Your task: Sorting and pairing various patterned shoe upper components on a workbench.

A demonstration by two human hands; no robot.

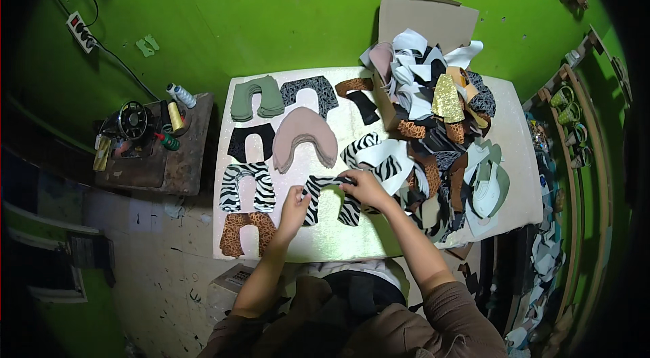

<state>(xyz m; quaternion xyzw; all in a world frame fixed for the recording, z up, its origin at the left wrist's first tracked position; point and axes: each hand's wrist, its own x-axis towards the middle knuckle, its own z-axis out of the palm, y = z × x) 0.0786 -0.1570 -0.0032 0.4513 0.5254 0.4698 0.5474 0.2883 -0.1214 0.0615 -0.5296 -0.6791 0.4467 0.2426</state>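
Observation:
Between my two hands is a zebra-print, arch-shaped cut piece (pixel 349 211), held just above the near part of the white table. My left hand (pixel 294 207) pinches its left leg. At its upper right, the fingers of my right hand (pixel 366 190) are closed on it. Just beyond lies a pink stack of curved pieces (pixel 305 134). Along the left side are stacks in green (pixel 256 98), black (pixel 238 144), zebra print (pixel 231 188) and brown leopard print (pixel 233 230). More zebra and white pieces (pixel 393 157) lie loosely beyond my right hand.
A cardboard box (pixel 426 19) overflows with mixed pieces at the back right, and a loose heap (pixel 433 182) spreads in front of it. At left, a sewing machine (pixel 128 124) stands on a wooden table (pixel 183 161) with thread cones. Racks with sandals (pixel 569 111) line the right wall.

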